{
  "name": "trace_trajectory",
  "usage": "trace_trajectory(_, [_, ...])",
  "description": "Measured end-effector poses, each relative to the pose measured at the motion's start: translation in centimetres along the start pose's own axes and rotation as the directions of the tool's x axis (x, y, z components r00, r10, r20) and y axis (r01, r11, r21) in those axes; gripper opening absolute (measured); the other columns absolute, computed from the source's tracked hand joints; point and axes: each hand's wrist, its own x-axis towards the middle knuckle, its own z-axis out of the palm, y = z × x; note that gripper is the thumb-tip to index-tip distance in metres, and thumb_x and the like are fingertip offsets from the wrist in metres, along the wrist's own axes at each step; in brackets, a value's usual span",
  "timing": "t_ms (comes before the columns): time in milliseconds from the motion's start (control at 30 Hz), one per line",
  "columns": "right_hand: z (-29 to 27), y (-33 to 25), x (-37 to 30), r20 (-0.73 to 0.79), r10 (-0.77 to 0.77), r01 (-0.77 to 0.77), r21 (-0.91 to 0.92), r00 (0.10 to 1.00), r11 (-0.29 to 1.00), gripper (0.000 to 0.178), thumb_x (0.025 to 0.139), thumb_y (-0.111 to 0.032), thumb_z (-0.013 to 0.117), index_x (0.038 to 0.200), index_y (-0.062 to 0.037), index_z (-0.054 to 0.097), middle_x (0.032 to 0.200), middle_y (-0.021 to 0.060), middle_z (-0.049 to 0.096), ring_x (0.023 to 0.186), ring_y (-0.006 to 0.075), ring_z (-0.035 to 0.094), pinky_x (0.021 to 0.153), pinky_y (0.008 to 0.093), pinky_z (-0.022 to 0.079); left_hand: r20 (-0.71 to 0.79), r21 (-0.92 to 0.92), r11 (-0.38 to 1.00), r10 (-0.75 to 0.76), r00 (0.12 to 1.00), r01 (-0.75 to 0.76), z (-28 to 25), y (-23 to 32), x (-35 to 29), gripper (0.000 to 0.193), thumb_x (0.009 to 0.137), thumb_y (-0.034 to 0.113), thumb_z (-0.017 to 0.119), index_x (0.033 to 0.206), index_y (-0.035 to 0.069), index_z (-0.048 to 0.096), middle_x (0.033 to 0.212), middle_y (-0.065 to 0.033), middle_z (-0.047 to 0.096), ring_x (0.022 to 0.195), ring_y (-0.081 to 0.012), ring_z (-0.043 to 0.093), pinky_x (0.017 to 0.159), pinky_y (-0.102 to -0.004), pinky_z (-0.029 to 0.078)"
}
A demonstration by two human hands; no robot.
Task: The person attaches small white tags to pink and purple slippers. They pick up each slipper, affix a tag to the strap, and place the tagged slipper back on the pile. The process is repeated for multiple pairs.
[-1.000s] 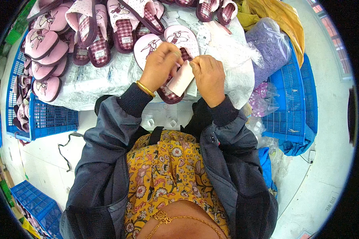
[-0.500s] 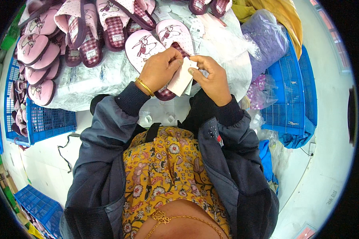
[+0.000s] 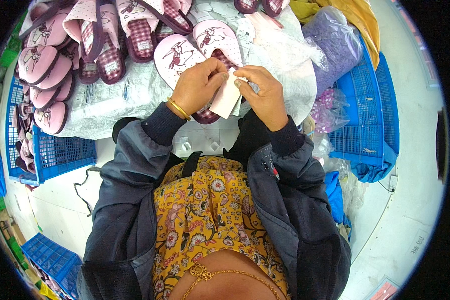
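A pair of pink slippers lies at the table's near edge, the left slipper (image 3: 174,59) and the right slipper (image 3: 216,40) side by side, each with a dark drawing on its upper and a maroon checked insole. Over them, a blank cream paper tag (image 3: 225,100) hangs at a slant, with a second card edge showing behind it. My left hand (image 3: 197,86) is closed, thumb and forefinger pinching at the tag's top end. From the other side, my right hand (image 3: 265,95) pinches the same end. Whether a string joins tag and slipper is hidden by my fingers.
More pink slippers (image 3: 110,62) are heaped along the table's left side. Plastic film covers the tabletop (image 3: 130,105). A blue crate (image 3: 67,152) stands at left, another blue crate (image 3: 357,125) at right under a bagged purple bundle (image 3: 332,45). Small paper labels lie behind the slippers.
Both hands keep their pinch at the tag's top and have barely shifted. The tag's lower end has risen slightly. The whole view has moved a little.
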Motion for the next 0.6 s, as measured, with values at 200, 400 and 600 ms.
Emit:
trace_trajectory(200, [-0.02, 0.28, 0.00, -0.014, 0.008, -0.008, -0.015, 1.000, 1.000, 0.017, 0.079, -0.004, 0.074, 0.095, -0.0034, 0.069, 0.102, 0.0113, 0.068, 0.092, 0.0254, 0.066, 0.077, 0.0328, 0.053, -0.020, -0.020, 0.999, 0.042, 0.999, -0.042, 0.10, 0.11, -0.28, 0.010, 0.091, 0.012, 0.063, 0.096, 0.003, 0.065, 0.082, -0.0063, 0.063, 0.075, -0.0141, 0.059, 0.071, -0.0280, 0.048])
trace_trajectory(400, [0.26, -0.06, 0.21, -0.072, -0.010, 0.004, -0.084, 0.997, 0.996, 0.014, 0.076, -0.004, 0.077, 0.089, -0.0053, 0.071, 0.103, 0.0078, 0.068, 0.099, 0.0248, 0.062, 0.083, 0.0346, 0.050, -0.036, 0.017, 0.987, 0.159, 0.987, -0.158, 0.33, -0.19, -0.11, 0.009, 0.088, 0.010, 0.065, 0.093, 0.003, 0.066, 0.087, -0.0075, 0.062, 0.084, -0.0215, 0.059, 0.079, -0.0318, 0.046])
trace_trajectory(600, [0.63, 0.09, 0.03, -0.078, 0.051, -0.052, -0.018, 0.996, 0.998, 0.013, 0.076, -0.005, 0.077, 0.088, -0.0063, 0.071, 0.103, 0.0070, 0.068, 0.098, 0.0244, 0.062, 0.084, 0.0350, 0.049, -0.023, 0.016, 0.989, 0.146, 0.989, -0.145, 0.35, -0.04, -0.14, 0.009, 0.086, 0.009, 0.065, 0.093, 0.003, 0.066, 0.086, -0.0092, 0.061, 0.084, -0.0248, 0.059, 0.080, -0.0334, 0.046])
